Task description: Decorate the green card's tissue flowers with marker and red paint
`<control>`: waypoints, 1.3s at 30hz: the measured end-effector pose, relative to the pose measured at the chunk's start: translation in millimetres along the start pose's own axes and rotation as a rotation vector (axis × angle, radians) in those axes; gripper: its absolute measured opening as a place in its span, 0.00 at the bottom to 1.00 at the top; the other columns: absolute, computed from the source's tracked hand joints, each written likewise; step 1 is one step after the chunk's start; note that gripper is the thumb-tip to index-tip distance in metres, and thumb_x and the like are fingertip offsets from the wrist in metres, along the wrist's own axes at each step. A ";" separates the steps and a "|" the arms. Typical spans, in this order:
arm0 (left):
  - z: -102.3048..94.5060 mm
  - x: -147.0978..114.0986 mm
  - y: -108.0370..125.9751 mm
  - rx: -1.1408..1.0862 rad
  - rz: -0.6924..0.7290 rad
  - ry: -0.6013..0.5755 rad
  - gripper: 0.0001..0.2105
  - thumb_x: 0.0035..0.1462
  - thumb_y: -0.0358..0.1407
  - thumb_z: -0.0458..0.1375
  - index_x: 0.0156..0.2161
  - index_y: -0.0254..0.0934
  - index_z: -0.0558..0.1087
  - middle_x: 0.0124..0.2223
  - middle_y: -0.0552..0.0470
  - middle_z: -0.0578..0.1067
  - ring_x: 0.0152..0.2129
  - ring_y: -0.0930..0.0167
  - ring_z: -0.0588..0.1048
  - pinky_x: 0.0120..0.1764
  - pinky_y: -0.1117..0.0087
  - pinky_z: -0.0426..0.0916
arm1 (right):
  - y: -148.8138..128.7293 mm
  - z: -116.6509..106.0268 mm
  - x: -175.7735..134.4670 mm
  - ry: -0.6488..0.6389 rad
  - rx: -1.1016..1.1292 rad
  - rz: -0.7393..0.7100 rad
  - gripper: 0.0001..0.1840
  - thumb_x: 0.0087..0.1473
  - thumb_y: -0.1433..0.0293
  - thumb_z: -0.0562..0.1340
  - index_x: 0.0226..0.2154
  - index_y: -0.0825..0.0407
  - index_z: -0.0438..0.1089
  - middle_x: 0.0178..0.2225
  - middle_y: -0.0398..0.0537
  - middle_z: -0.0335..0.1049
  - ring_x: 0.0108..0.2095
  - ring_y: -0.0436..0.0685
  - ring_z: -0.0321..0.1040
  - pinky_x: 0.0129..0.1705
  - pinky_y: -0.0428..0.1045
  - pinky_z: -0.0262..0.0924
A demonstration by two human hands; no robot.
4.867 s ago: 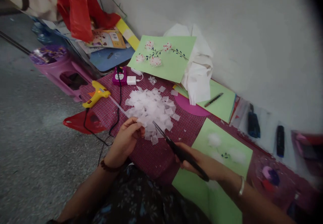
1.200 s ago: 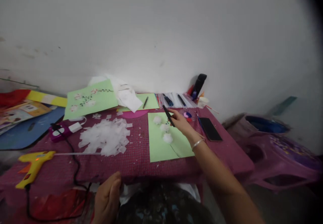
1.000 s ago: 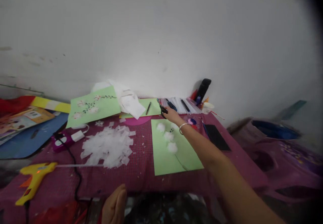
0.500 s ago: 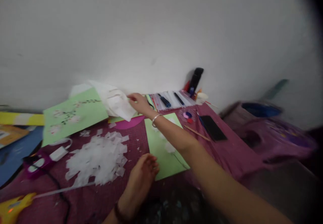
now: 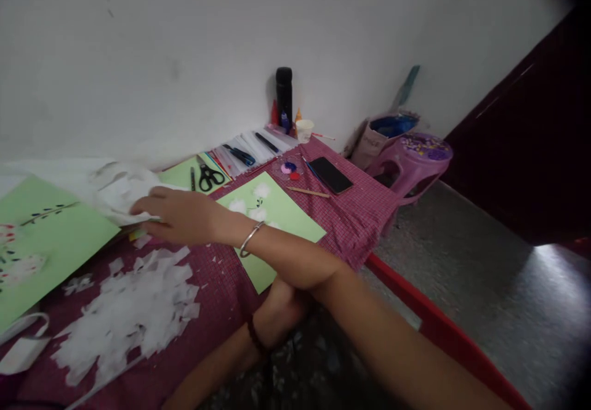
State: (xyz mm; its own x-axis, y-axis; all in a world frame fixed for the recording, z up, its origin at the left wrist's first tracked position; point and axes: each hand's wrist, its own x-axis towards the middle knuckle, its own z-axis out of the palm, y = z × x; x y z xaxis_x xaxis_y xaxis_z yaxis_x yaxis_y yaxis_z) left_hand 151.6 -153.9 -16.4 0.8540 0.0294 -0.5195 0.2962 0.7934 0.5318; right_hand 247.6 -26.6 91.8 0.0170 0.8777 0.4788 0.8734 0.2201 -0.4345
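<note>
My right hand (image 5: 173,214) reaches across to the left, a silver bangle on its wrist. Its fingers pinch the edge of crumpled white tissue paper (image 5: 120,189) lying near the wall. My left hand (image 5: 281,308) is low under the right forearm, which hides its fingers. Just beyond it lies a light green sheet (image 5: 295,216) bearing white paper blossoms (image 5: 261,191) and small dark leaves; my right forearm covers part of it. Below the right hand spreads a heap of small white paper pieces (image 5: 133,311). Another green sheet (image 5: 60,231), with a flowering branch, rests at the left.
Black scissors (image 5: 211,176) lie on coloured paper. Plastic sleeves hold a blue cutter (image 5: 240,154) and a pen (image 5: 266,141). Farther right are a phone (image 5: 330,174), a wooden stick (image 5: 308,192), a paper cup (image 5: 304,130), and a black bottle (image 5: 284,96). A pink stool (image 5: 415,157) stands beyond the table.
The view has turned to the right, bringing the stool and floor into fuller sight. My right hand has come nearer along the tissue paper; my left hand has slipped beneath the right forearm.
</note>
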 end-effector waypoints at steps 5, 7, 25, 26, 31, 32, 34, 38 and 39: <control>-2.4 -15.9 37.6 0.008 0.211 0.038 0.10 0.48 0.40 0.67 0.29 0.36 0.74 0.31 0.50 0.77 0.31 0.68 0.76 0.39 0.67 0.73 | 56.6 -60.9 -109.2 -0.110 -0.116 0.167 0.13 0.63 0.73 0.55 0.49 0.52 0.68 0.47 0.51 0.72 0.45 0.56 0.69 0.47 0.50 0.61; -18.7 -23.1 45.0 0.121 0.455 0.215 0.13 0.49 0.44 0.66 0.28 0.36 0.73 0.27 0.53 0.73 0.25 0.71 0.72 0.31 0.70 0.69 | 95.8 -80.7 -157.2 -0.198 -0.255 0.333 0.11 0.61 0.73 0.56 0.45 0.54 0.71 0.43 0.55 0.74 0.43 0.58 0.69 0.46 0.52 0.61; -47.2 -10.4 2.9 0.683 0.806 1.140 0.15 0.49 0.40 0.63 0.42 0.38 0.73 0.44 0.47 0.75 0.43 0.64 0.73 0.48 0.61 0.67 | 177.3 -89.1 -228.2 -0.355 -0.142 0.400 0.12 0.57 0.77 0.53 0.41 0.53 0.69 0.41 0.55 0.74 0.38 0.60 0.73 0.41 0.52 0.61; -48.7 -11.1 10.3 0.558 0.774 1.096 0.16 0.48 0.41 0.64 0.43 0.37 0.72 0.43 0.48 0.74 0.41 0.65 0.73 0.46 0.63 0.68 | 178.5 -88.8 -228.8 -0.328 -0.061 0.399 0.11 0.56 0.77 0.53 0.39 0.52 0.68 0.41 0.53 0.74 0.38 0.59 0.73 0.42 0.51 0.62; -55.0 -7.5 48.6 0.203 0.686 0.831 0.19 0.43 0.39 0.67 0.41 0.37 0.71 0.42 0.50 0.74 0.37 0.69 0.74 0.38 0.67 0.73 | 174.5 -79.5 -230.8 -0.317 0.134 0.510 0.11 0.54 0.78 0.53 0.33 0.50 0.68 0.31 0.45 0.73 0.33 0.55 0.71 0.39 0.49 0.62; -57.2 -4.3 54.0 0.187 0.642 0.789 0.20 0.44 0.39 0.67 0.43 0.37 0.70 0.41 0.50 0.74 0.35 0.69 0.74 0.33 0.70 0.72 | 172.2 -76.9 -230.8 -0.315 0.135 0.546 0.11 0.54 0.78 0.53 0.33 0.50 0.69 0.29 0.45 0.73 0.32 0.54 0.71 0.37 0.48 0.62; -62.2 3.9 61.9 0.213 0.513 0.683 0.21 0.46 0.42 0.66 0.45 0.37 0.71 0.34 0.52 0.74 0.25 0.73 0.73 0.22 0.76 0.64 | 166.8 -71.8 -229.8 -0.305 0.117 0.597 0.12 0.53 0.78 0.53 0.34 0.50 0.69 0.29 0.45 0.73 0.31 0.54 0.71 0.36 0.48 0.61; -69.4 15.1 74.1 0.353 0.357 0.474 0.16 0.45 0.43 0.66 0.36 0.33 0.75 0.22 0.54 0.72 0.14 0.75 0.65 0.16 0.76 0.54 | 153.7 -63.9 -223.6 -0.329 0.078 0.624 0.13 0.52 0.80 0.54 0.35 0.52 0.71 0.36 0.49 0.76 0.36 0.55 0.73 0.40 0.49 0.63; -70.6 14.2 77.6 0.389 0.359 0.457 0.15 0.44 0.42 0.67 0.34 0.33 0.76 0.22 0.52 0.73 0.15 0.73 0.67 0.17 0.75 0.57 | 150.6 -62.8 -221.4 -0.341 0.076 0.626 0.13 0.52 0.80 0.54 0.35 0.52 0.71 0.36 0.50 0.77 0.37 0.56 0.73 0.41 0.49 0.63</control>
State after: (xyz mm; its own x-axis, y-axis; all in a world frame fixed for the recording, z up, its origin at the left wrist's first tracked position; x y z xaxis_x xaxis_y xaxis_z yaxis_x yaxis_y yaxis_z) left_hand 156.5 -48.9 -29.7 0.6872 0.5698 -0.4506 0.2339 0.4137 0.8799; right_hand 405.9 -214.4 -31.7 0.3398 0.9304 -0.1374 0.7129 -0.3501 -0.6076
